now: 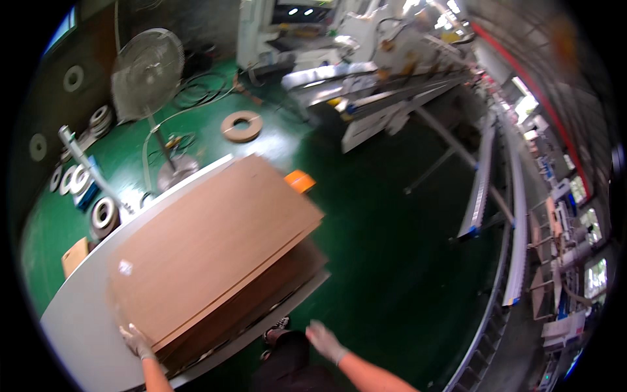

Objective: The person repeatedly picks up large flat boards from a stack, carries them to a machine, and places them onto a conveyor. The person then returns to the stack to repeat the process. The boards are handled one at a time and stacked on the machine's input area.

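A stack of flat brown boards [215, 242] lies at a slant on a white table or base board [85, 320] in front of me. The top boards sit shifted from the lower ones [261, 284], whose edges show on the near right side. My left hand [137, 341], in a pale glove, grips the near left corner of the top board. My right hand [324, 338], also gloved, hangs to the right of the stack, apart from it and holding nothing; its fingers are loosely stretched and a little blurred. A small pale patch [125, 266] marks the top board.
An orange piece [300, 181] sticks out behind the stack. A pedestal fan [149, 72] and rolls of edge banding [104, 214] stand at the left. A brown roll [241, 126] lies on the green floor [385, 261]. Machinery [392, 59] is at the back, a roller conveyor [486, 333] at right.
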The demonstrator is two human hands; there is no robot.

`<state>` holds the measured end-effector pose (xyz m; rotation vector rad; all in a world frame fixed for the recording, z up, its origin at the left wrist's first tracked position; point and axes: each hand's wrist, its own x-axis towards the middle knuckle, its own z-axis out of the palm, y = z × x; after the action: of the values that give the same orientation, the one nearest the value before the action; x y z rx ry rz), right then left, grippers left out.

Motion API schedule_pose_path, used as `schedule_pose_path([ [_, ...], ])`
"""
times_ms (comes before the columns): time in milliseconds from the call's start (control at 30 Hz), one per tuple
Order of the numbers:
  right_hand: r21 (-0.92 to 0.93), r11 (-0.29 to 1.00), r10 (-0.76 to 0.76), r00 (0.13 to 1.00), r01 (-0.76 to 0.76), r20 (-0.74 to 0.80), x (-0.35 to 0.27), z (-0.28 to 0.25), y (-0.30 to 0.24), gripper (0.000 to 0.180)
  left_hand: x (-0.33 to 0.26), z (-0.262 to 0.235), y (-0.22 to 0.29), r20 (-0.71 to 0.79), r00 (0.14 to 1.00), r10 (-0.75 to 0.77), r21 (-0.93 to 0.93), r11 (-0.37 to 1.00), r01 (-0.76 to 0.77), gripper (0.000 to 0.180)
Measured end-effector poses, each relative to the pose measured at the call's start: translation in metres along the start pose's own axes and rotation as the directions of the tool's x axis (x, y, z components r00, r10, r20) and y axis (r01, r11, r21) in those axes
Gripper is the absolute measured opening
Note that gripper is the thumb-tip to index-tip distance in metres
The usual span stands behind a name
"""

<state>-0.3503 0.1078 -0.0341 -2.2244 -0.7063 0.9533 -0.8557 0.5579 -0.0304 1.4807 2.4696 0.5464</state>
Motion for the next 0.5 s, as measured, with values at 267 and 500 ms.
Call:
schedule_pose_path([
  [267,-0.180,0.718,0.565,0.714,-0.673,-0.413,-0.192,-0.194,0.277,0.056,-0.216,0.059,0.341,0.314,0.916,0.251,0.523,0.759,-0.387,0.073],
  [500,0.879,0.357,0.876,0.440,-0.314,-0.198,-0.154,-0.364,0.259,0.025,-0.297,0.153,0.579,0.378,0.848,0.372,0.488,0.698,-0.524,0.074],
])
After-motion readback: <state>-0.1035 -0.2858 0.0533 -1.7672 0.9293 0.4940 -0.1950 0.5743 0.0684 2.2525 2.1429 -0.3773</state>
